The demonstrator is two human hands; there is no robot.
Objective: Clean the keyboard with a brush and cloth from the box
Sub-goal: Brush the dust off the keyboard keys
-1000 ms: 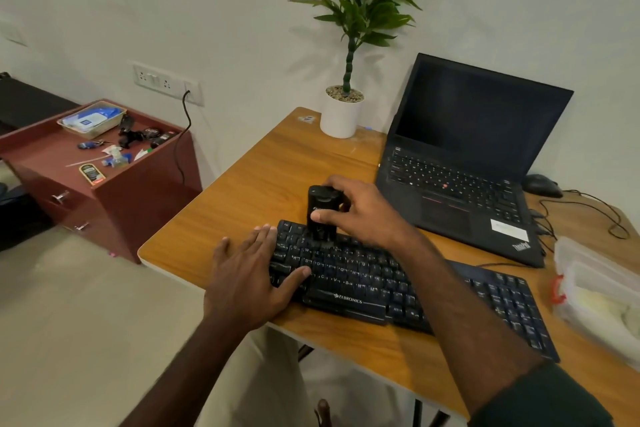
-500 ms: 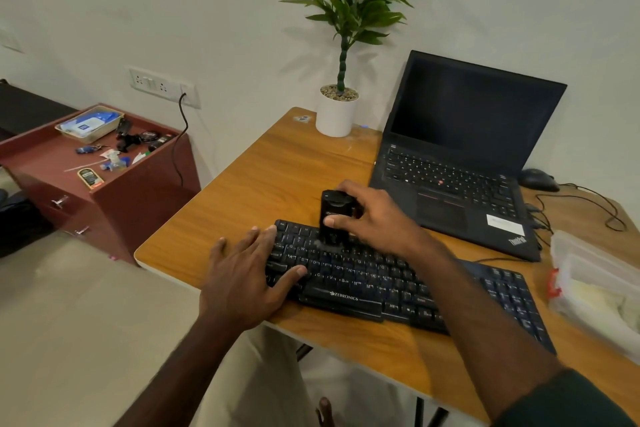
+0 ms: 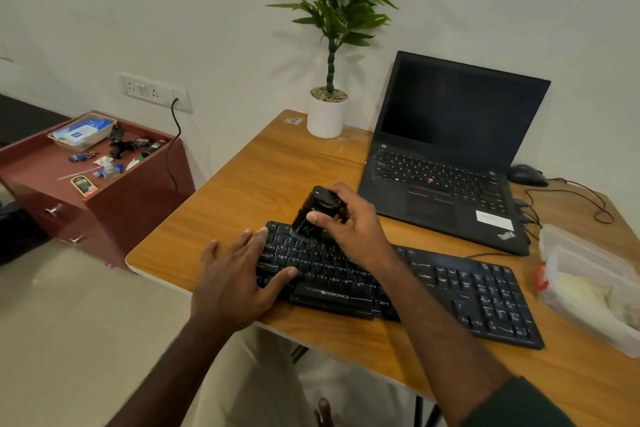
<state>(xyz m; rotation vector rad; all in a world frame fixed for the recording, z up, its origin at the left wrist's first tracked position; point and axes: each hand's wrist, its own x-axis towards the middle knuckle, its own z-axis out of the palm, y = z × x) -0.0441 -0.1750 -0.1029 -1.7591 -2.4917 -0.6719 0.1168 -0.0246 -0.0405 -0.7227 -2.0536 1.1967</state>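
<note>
Right hand brushes keyboard beside laptop.

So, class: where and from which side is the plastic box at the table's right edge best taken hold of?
Grip the plastic box by its long side walls, coming from above: it lies lidless, open upward, beside the keyboard, its far wall clear of the laptop. Avoid the cloth inside.

One head-worn wide view looks forward and down from the near side of the table, close above the keyboard, the wall at the far edge.
</note>
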